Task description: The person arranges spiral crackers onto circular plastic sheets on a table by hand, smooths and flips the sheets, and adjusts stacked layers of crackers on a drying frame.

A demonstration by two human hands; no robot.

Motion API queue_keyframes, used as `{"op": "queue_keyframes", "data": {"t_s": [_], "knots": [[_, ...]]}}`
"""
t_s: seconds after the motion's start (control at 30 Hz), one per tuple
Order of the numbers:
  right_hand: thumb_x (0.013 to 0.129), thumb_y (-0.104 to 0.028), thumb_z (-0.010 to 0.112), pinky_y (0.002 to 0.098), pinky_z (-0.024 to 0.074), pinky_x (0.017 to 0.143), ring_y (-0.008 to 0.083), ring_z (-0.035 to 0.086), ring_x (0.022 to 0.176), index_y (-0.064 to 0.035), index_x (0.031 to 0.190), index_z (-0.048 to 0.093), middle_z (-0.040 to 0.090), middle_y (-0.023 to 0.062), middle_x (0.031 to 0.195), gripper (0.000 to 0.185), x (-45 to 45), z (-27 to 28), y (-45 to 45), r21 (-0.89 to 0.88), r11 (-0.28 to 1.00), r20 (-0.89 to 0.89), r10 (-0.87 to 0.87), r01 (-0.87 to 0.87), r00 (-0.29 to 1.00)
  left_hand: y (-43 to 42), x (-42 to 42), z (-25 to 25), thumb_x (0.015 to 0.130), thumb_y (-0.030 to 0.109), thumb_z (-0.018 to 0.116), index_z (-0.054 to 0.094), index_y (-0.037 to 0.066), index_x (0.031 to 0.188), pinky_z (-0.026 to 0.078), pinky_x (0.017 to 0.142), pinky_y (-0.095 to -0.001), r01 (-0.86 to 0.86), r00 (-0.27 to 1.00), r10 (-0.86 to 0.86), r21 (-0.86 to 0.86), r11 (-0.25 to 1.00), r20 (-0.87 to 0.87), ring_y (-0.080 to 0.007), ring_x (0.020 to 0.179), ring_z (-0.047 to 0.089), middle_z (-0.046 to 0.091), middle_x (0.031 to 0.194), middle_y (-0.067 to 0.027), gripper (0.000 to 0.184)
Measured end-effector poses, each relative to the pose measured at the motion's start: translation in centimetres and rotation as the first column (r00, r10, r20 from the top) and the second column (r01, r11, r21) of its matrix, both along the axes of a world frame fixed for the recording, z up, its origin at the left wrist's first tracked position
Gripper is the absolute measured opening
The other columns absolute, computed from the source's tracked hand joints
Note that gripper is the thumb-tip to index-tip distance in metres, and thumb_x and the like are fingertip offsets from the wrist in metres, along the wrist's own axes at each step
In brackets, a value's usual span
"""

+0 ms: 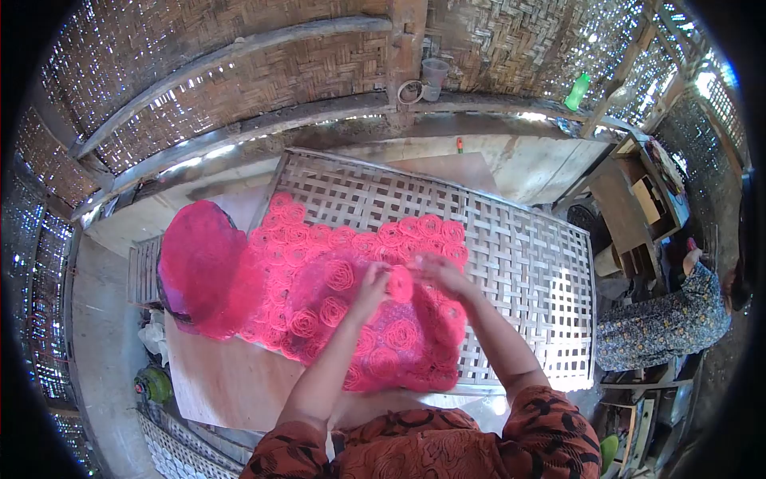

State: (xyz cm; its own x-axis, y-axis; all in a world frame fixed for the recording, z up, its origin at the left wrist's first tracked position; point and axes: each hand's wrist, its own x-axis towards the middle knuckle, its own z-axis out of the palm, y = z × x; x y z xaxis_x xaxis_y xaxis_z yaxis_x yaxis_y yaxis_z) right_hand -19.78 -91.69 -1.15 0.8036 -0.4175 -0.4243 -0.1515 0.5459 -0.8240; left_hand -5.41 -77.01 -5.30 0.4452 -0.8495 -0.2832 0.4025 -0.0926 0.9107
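Observation:
My left hand (pixel 372 292) has its fingers closed on the left edge of a pink round coil (pixel 400 285), which looks like a raw noodle cracker. On the coil's other side is my right hand (pixel 440 273), its fingertips bent in at the edge, slightly blurred. Below both hands lies a bright pink net sheet (pixel 321 275) with loose coils on it, such as this coil (pixel 340 275). Rows of similar coils (pixel 431 227) cover the woven bamboo rack (pixel 511 239) around the sheet.
A bulging pink net bundle (pixel 199 263) sits at the left on a wooden board (pixel 239 383). Another person (pixel 670 319) in a patterned garment is at the right, near a wooden cabinet (pixel 630 199). A plastic cup (pixel 434 73) and green bottle (pixel 577 92) are by the woven wall.

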Motion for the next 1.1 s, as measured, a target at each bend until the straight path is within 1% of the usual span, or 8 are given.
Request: {"op": "queue_keyframes", "data": {"t_s": [0.23,0.3,0.5,0.6,0.7,0.87,1.03,1.1], "knots": [[0.082,0.002,0.059,0.0275,0.0517,0.062,0.0160,0.063,0.073,0.0016,0.113,0.052,0.065,0.0099,0.083,0.032,-5.2,-3.8,-8.2,-0.599,0.716,0.080,-0.392,0.359,0.916,1.7,3.4,-3.0,0.080,0.012,0.065,0.049,0.004,0.109,0.051,0.071,-0.0357,-0.054,0.692,-0.124,0.222,0.974,0.711,-0.0270,0.094,0.056,0.053,0.108,-0.0160,0.035],[0.087,-0.007,0.060,0.0276,0.0521,0.061,0.0159,0.063,0.075,0.0013,0.112,0.053,0.065,0.0104,0.090,0.028,-6.6,-4.7,-11.1,-0.705,0.599,0.101,-0.445,0.379,0.890,3.5,4.9,-1.7,0.077,0.013,0.067,0.049,0.004,0.109,0.050,0.075,-0.0403,-0.274,0.087,-0.339,0.350,0.896,0.937,-0.0310,0.099,0.055,0.052,0.110,-0.0160,0.038],[0.087,-0.011,0.060,0.0276,0.0517,0.060,0.0157,0.063,0.075,0.0003,0.111,0.056,0.065,0.0093,0.092,0.027,-7.6,-9.3,-14.0,-0.379,0.681,0.095,-0.645,0.626,0.759,3.7,6.3,-2.3,0.079,0.015,0.064,0.051,0.003,0.108,0.050,0.079,-0.0432,-0.222,0.109,-0.448,0.461,0.859,0.887,-0.0345,0.100,0.055,0.051,0.107,-0.0147,0.034],[0.085,-0.006,0.059,0.0283,0.0521,0.066,0.0182,0.064,0.079,0.0002,0.113,0.056,0.066,0.0117,0.093,0.029,-7.6,-9.5,-13.2,-0.671,0.624,-0.118,-0.623,0.401,0.773,3.7,6.6,-3.9,0.081,0.017,0.061,0.053,0.003,0.106,0.051,0.077,-0.0431,-0.243,-0.059,-0.465,0.439,0.865,0.883,-0.0347,0.095,0.057,0.052,0.108,-0.0141,0.030],[0.079,0.001,0.054,0.0409,0.0498,0.082,0.0388,0.061,0.096,-0.0012,0.118,0.053,0.059,0.0229,0.113,0.040,-5.4,-7.5,-10.1,-0.975,-0.085,-0.101,-0.659,-0.207,0.745,4.0,7.0,-4.6,0.082,0.016,0.052,0.058,0.004,0.100,0.052,0.070,-0.0433,-0.239,-0.176,-0.363,0.318,0.918,0.915,-0.0326,0.080,0.060,0.055,0.098,-0.0133,0.022],[0.070,-0.003,0.059,0.0427,0.0467,0.081,0.0346,0.057,0.090,-0.0046,0.082,0.066,0.062,0.0159,0.090,0.014,2.0,-6.1,2.5,-0.964,0.252,-0.060,0.087,-0.080,0.994,4.3,8.7,-5.1,0.084,0.016,0.053,0.057,0.004,0.096,0.051,0.069,-0.0397,-0.185,0.155,-0.260,0.286,0.940,0.953,-0.0303,0.078,0.060,0.057,0.094,-0.0140,0.017],[0.074,-0.033,0.069,0.0464,0.0393,0.089,0.0317,0.052,0.103,-0.0133,0.082,0.062,0.059,0.0103,0.099,0.022,5.2,-4.9,11.5,-0.879,0.021,-0.463,0.202,-0.477,0.863,7.3,14.8,-9.3,0.090,0.021,0.052,0.054,0.007,0.100,0.050,0.068,-0.0370,-0.253,0.642,0.065,0.131,0.959,0.764,-0.0239,0.080,0.060,0.057,0.093,-0.0109,0.018],[0.074,-0.034,0.069,0.0462,0.0395,0.087,0.0315,0.052,0.102,-0.0135,0.082,0.061,0.057,0.0095,0.098,0.023,5.5,-5.2,11.4,-0.879,-0.031,-0.470,0.221,-0.476,0.854,9.6,16.1,-6.8,0.093,0.024,0.050,0.048,0.009,0.110,0.049,0.069,-0.0369,-0.408,0.905,0.399,-0.034,0.912,-0.145,-0.0207,0.078,0.057,0.055,0.095,-0.0062,0.023]]}}
